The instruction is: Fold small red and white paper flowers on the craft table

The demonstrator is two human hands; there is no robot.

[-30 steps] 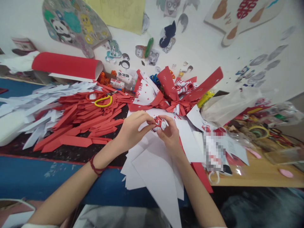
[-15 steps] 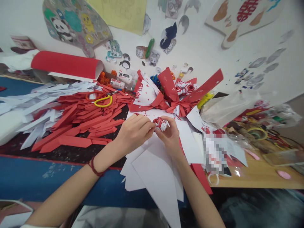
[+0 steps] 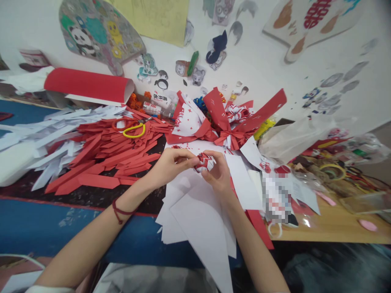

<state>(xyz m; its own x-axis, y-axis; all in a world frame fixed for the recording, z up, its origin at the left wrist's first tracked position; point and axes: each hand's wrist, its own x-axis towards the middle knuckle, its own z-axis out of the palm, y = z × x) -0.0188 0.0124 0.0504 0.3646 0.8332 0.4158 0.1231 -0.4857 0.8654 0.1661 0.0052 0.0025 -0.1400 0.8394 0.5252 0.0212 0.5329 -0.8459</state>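
Observation:
A small red and white folded paper piece [image 3: 205, 162] is held between both hands above white paper sheets [image 3: 198, 211]. My left hand [image 3: 173, 165] pinches its left side with thumb and fingertips. Around its right side curl the fingers and thumb of my right hand [image 3: 217, 171]. Long red folded strips [image 3: 100, 162] lie to the left, with white strips [image 3: 55, 130] beyond them. Scissors with a yellow and a red handle [image 3: 134, 131] rest on the red strips.
Red and white paper bouquets [image 3: 232, 130] stand behind my hands. A red paper roll [image 3: 88, 84] is at the back left. On the right, a wooden surface [image 3: 330, 228] carries a tape roll [image 3: 332, 172] and plastic bags. Cutouts hang on the wall.
The folded piece has turned, showing more of its side. My left hand's fingers have straightened somewhat at its left edge. The view has shifted slightly.

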